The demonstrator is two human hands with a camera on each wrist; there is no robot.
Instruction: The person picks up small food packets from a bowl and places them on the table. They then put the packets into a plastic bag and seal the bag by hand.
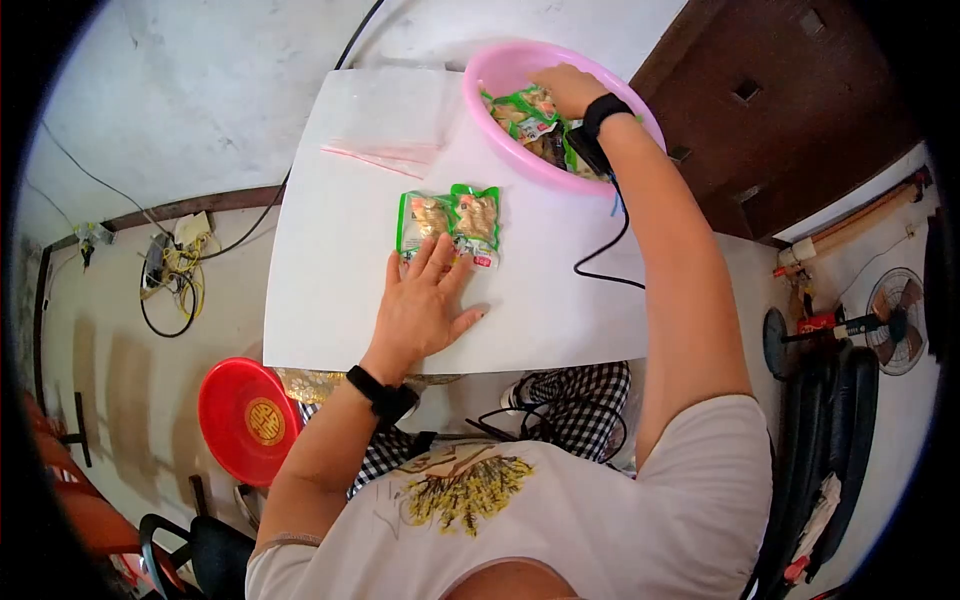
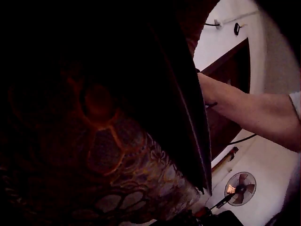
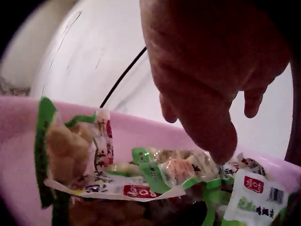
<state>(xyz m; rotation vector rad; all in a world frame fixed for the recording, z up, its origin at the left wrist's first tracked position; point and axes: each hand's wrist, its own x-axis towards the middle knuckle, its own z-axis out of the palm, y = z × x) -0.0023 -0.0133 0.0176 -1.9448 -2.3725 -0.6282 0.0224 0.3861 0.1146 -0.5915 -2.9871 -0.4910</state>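
Two green-edged food packets [image 1: 475, 214] lie side by side on the white table [image 1: 330, 300]. The left hand [image 1: 418, 305] rests over their lower edge with fingers spread. At the upper right, the right hand [image 1: 568, 90] reaches into a pink basin [image 1: 485, 110] that holds several similar packets [image 1: 530, 112]. Seen from the right wrist, this hand [image 3: 207, 80] hangs over the packets [image 3: 70, 155] with its fingers pointing down, relaxed; a fingertip is at or just above one packet, and contact cannot be told. The left wrist view is mostly dark and does not show the left hand.
Clear plastic bags [image 1: 385, 125] with a red-striped edge lie at the table's back left. A black cable [image 1: 610, 275] runs from the right wrist across the table. On the floor at left stands a red basin [image 1: 245, 420]. A fan [image 1: 895, 320] stands at far right.
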